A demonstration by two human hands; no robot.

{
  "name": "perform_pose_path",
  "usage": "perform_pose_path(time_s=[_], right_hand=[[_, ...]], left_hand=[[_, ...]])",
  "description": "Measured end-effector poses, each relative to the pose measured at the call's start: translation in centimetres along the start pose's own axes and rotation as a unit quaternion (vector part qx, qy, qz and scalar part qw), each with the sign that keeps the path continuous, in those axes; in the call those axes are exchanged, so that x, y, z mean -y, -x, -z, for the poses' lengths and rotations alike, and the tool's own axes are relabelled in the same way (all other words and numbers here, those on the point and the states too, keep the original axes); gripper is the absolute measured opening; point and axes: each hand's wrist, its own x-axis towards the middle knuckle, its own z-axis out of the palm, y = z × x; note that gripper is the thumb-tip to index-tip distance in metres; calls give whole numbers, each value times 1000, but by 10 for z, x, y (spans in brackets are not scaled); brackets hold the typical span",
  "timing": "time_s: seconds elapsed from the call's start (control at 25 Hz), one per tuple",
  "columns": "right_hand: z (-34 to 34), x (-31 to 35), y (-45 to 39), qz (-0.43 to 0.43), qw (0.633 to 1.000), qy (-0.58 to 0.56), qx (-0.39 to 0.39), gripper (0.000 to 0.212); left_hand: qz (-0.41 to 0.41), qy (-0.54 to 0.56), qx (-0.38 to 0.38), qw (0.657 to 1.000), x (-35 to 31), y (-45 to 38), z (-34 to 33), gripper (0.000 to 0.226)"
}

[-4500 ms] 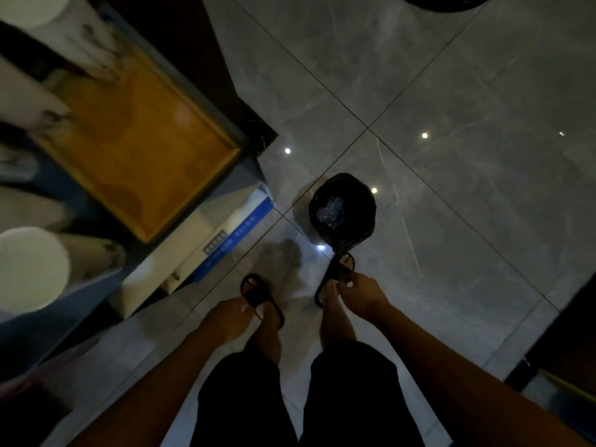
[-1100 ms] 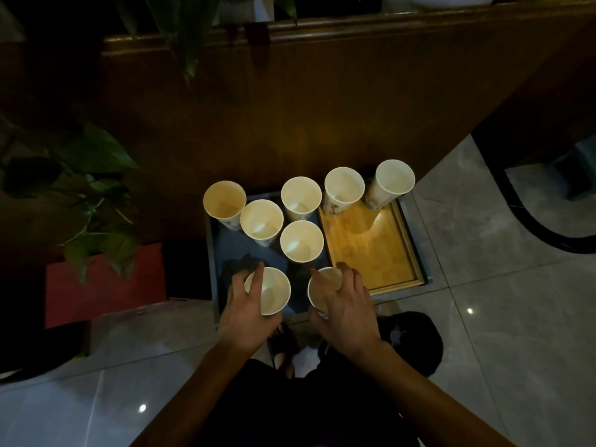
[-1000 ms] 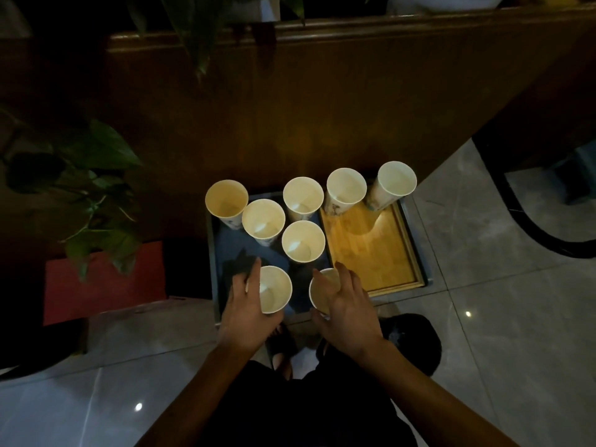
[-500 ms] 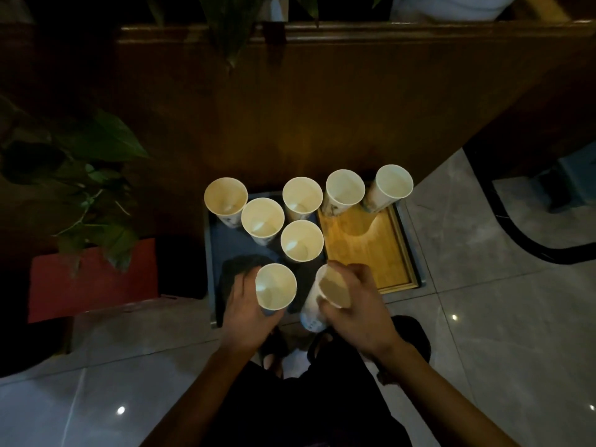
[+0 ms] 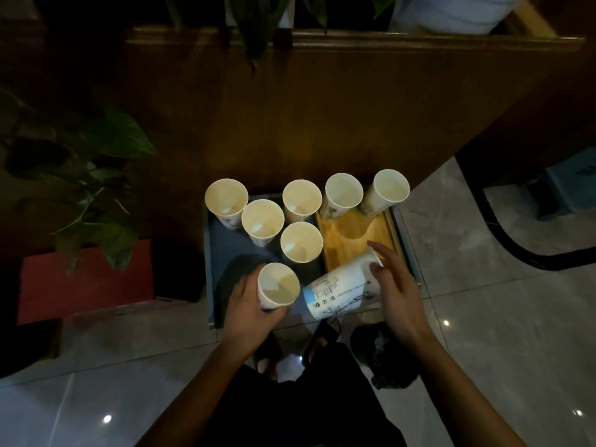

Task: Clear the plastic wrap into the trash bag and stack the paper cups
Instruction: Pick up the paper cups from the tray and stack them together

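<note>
Gripping an upright cup [image 5: 279, 286], the left hand [image 5: 250, 309] is waiting while the right hand [image 5: 395, 290], fingers loose, is tipping a printed cup [image 5: 342, 290] over the tray [image 5: 398, 221]; it risks slipping or striking the standing cups [image 5: 301, 241].

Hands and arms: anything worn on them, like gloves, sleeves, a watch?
Nothing visible. The left hand and right hand are bare, without gloves, rings or a watch that the dim light shows. Both forearms are uncovered down to the frame edge; no sleeves appear.
</note>
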Motion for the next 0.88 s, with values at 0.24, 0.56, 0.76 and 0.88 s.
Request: perform_pose_path(time_s=[0.24, 0.56, 0.76, 0.88], right_hand=[[-7, 15, 0, -3, 1000, -22, 19, 36], [-28, 21, 7, -3, 999, 11, 32, 39], [-38, 18, 11, 1, 998, 38, 50, 34], [-44, 16, 13, 23, 995, 71, 66, 48]], left_hand=[[-8, -28, 29, 999, -16, 23, 26, 98], [3, 23, 75, 997, -33, 39, 33, 103], [2, 32, 119, 992, -45, 41, 28, 101], [2, 14, 118, 993, -46, 41, 28, 97]])
